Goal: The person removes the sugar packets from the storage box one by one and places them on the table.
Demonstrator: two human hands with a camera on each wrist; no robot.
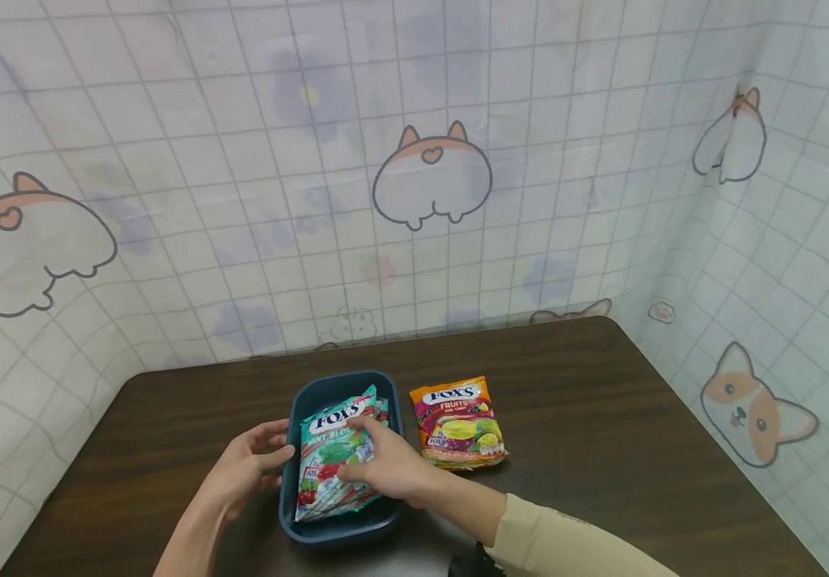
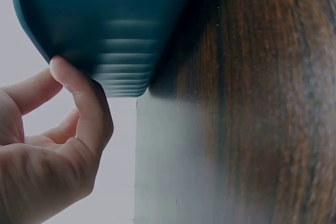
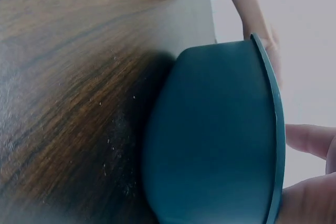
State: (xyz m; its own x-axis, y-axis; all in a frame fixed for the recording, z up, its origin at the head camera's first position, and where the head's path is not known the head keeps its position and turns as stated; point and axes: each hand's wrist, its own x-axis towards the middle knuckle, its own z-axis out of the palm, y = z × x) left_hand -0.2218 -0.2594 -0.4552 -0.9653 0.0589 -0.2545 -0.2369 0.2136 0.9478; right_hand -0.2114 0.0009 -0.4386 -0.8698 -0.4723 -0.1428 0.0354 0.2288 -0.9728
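Note:
A dark blue plastic bin (image 1: 338, 535) stands on the wooden table with Fox's mint candy bags (image 1: 331, 449) lying in it, the top one teal. My left hand (image 1: 244, 465) is at the bin's left side, its thumb and fingers curled at the rim. In the left wrist view a fingertip of the left hand (image 2: 73, 129) meets the rim. My right hand (image 1: 392, 465) reaches over the bin's right wall and rests on the top bag, thumb and fingers spread apart and fairly straight. The bin's outer wall (image 3: 215, 135) fills the middle of the right wrist view.
An orange and purple Fox's fruit candy bag (image 1: 459, 425) lies flat on the dark wooden table (image 1: 587, 417), right of the bin. A black object (image 1: 473, 562) sits by the right forearm at the front. Printed cloth (image 1: 428, 272) hangs behind and beside the table.

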